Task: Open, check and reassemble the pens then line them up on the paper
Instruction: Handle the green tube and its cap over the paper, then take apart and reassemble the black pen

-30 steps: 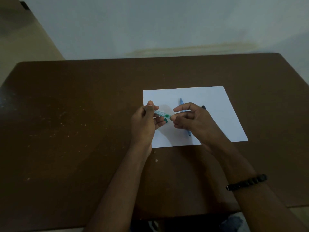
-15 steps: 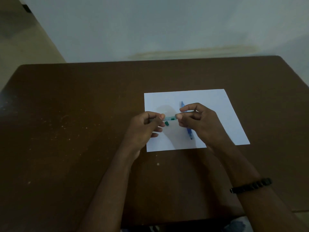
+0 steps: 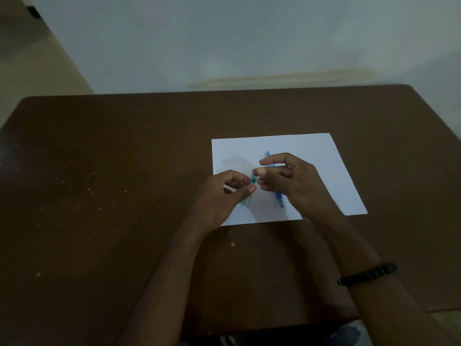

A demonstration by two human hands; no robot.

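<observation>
A white sheet of paper (image 3: 309,156) lies on the brown table (image 3: 112,191), right of centre. A blue pen (image 3: 279,199) rests on the sheet, pointing away from me, partly hidden under my right hand. My left hand (image 3: 222,196) grips a green pen (image 3: 251,186) over the sheet's left part; the pen stands nearly upright to the view, its lower end showing below my thumb. My right hand (image 3: 291,183) pinches the pen's green top end with thumb and forefinger. Most of the green pen is covered by fingers.
A black bracelet (image 3: 366,273) sits on my right wrist. The table's far edge meets a pale wall. Small light specks dot the tabletop left of the paper.
The green pen has turned from lying sideways between both hands to pointing away from me. Both hands have shifted slightly nearer and stay on it.
</observation>
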